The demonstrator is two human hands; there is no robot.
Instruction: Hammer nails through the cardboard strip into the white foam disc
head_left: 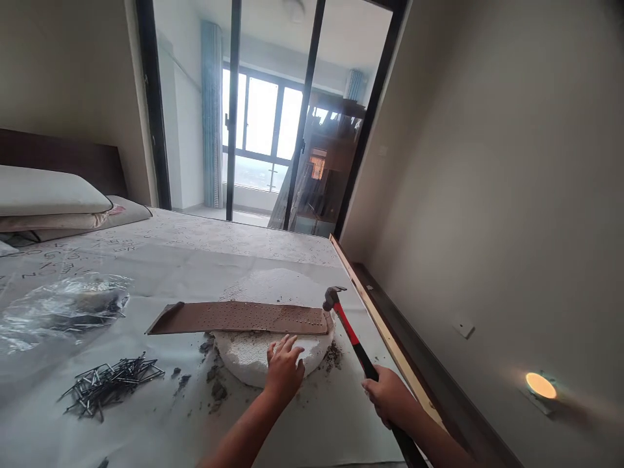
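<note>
My right hand [390,398] is wrapped round the black and red handle of a claw hammer [348,325]. The hammer's dark head is up beside the right end of a long brown strip [234,317], which is dotted with many small nail heads or holes. That strip lies across a round white foam block [273,361], its left end reaching past the block and curling up. Just below the strip, over the foam, my left hand [285,364] has its fingers spread and holds nothing. Dark crumbs lie around the block.
A heap of loose nails [114,383] lies at the left, with a clear plastic bag [73,309] behind it. Pillows [53,192] sit at the far left. A wooden rail [375,312] borders the right side by the wall. Glass sliding doors [268,130] stand at the back.
</note>
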